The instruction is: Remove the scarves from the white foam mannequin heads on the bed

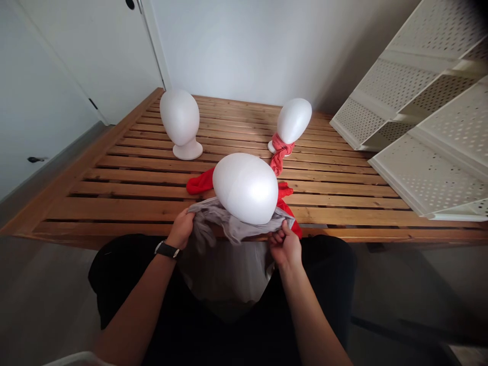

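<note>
The left hand (pixel 182 230), just left of centre in the frame, grips one end of a grey cloth (pixel 244 232) between thumb and curled fingers; a dark-strapped watch (pixel 166 249) circles its wrist. The right hand (pixel 286 246), right of centre, pinches the cloth's other end, thumb uppermost and fingers curled. The cloth spans the middle of the frame between the hands, gathered in loose folds along the near side of a white mannequin head (pixel 246 188). Red fabric (pixel 200 183) shows on both sides of this head, lying on a slatted wooden bench (pixel 343 198).

Farther out, a bare second head (pixel 180 118) stands on its base in the upper left. In the upper right, a tilted third head (pixel 295 120) has a coral scarf (pixel 281 152) wrapped around its neck, one end trailing onto the slats. White perforated shelving (pixel 414 76) fills the frame's upper right corner; a pale wall (pixel 244 46) runs across the top.
</note>
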A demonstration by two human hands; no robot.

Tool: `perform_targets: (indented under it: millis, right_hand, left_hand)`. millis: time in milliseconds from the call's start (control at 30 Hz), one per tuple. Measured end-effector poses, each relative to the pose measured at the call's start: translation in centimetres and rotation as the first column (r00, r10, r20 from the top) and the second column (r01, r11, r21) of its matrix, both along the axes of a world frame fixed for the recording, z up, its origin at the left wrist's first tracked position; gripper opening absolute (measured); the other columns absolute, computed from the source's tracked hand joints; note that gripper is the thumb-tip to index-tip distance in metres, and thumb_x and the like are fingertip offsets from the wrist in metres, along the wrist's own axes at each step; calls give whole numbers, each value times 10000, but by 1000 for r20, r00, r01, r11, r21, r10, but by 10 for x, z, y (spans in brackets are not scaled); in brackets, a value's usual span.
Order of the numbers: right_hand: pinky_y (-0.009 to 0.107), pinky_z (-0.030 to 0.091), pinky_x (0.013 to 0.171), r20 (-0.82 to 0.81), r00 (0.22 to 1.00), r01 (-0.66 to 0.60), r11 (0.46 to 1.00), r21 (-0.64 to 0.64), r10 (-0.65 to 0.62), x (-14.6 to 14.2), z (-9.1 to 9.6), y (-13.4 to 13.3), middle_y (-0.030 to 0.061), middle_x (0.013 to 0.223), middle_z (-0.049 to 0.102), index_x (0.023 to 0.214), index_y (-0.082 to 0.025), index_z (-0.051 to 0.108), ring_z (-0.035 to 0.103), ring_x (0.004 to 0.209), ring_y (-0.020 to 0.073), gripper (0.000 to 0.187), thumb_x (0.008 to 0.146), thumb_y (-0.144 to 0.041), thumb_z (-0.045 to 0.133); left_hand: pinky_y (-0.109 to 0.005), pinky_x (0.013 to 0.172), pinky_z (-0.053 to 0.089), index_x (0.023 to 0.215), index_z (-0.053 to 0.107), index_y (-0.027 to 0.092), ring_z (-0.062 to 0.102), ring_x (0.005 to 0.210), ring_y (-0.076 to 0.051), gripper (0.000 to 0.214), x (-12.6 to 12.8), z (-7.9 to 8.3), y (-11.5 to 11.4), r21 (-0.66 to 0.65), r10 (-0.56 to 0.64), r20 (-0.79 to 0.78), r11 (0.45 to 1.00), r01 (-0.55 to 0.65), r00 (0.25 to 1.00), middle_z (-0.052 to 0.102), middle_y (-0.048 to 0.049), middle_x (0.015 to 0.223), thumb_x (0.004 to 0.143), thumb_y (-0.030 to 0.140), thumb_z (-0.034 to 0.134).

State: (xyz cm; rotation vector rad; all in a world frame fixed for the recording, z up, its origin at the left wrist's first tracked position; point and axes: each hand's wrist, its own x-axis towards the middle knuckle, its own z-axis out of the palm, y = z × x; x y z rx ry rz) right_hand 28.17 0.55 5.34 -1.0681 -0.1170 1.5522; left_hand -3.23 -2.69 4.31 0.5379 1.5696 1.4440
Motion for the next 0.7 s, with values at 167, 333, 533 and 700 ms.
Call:
perform_targets:
  millis: [167, 333, 533, 700]
  right_hand:
    - [292, 586, 616, 141, 988, -72, 997, 33, 67, 8, -1, 31, 5, 858, 777, 1018, -244, 710, 711, 692, 170, 121, 945, -339, 693]
    - [343, 620, 654, 315, 945, -113, 992, 48, 92, 15, 9, 81, 47, 874, 791, 982, -225, 723, 733, 735, 223, 188, 913, -400, 730]
    - [299, 514, 505, 325, 891, -353, 934, 52, 318, 40, 28, 129, -53, 530, 504, 754, -254, 540, 480, 476, 153, 341, 921, -436, 776]
    - [232, 276, 386, 355, 852, -423, 905, 34, 385, 49, 27, 141, -103, 476, 318, 689, -244, 468, 234, 400, 78, 422, 872, -334, 837]
  left_hand:
    - [-263, 542, 529, 983, 764, 152, 676, 615, -179, 377, -12, 13, 8, -27, -79, 88, 996, 81, 993, 772, -59, 804, 715, 415, 794]
    - [-288, 554, 577, 993, 742, 114, 680, 588, -187, 214, -9, 26, 35, 11, -126, 204, 992, 127, 971, 755, -78, 757, 819, 223, 685]
    - [-340, 687, 643, 1008, 691, 107, 714, 707, -180, 184, -27, 31, 72, 13, -3, 378, 1000, -2, 926, 758, -93, 861, 940, 99, 520]
    - [-354, 749, 647, 981, 675, 135, 715, 726, -181, 200, -43, 27, 79, -14, 33, 444, 999, -30, 895, 724, -69, 791, 1002, 113, 477]
